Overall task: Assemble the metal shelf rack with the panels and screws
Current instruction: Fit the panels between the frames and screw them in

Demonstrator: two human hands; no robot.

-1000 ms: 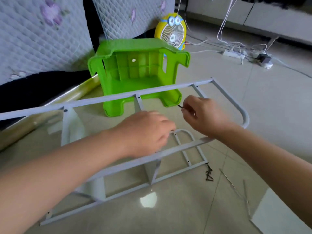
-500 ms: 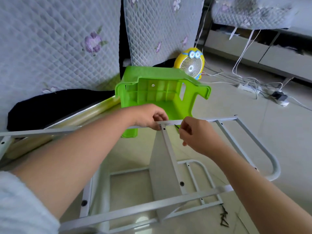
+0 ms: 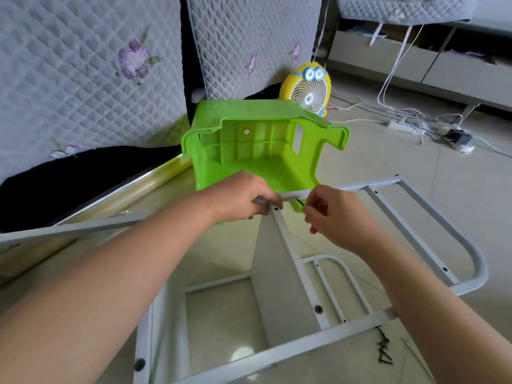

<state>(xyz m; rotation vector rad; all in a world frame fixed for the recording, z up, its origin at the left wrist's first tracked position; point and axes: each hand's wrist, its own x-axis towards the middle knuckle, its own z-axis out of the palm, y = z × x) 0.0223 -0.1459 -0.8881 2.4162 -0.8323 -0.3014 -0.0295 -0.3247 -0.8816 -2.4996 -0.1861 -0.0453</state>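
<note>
The floor is pale, glossy tile that mirrors the light. Along the far side stand grey quilted covers, diamond-stitched with purple flowers, and white cables run to a power strip. A round yellow cartoon-faced fan stands behind a bright green plastic stool, which lies tipped on its side with its ribbed underside showing.

The metal shelf rack lies on the floor in front of the person. Its thin, pale grey painted tubes end in a rounded loop, and a flat matte panel stands between its rails. The left hand curls around the far rail where the panel meets it. Just beside it, the right hand pinches a small dark screw at that rail. Loose dark screws lie on the tile at lower right.
</note>
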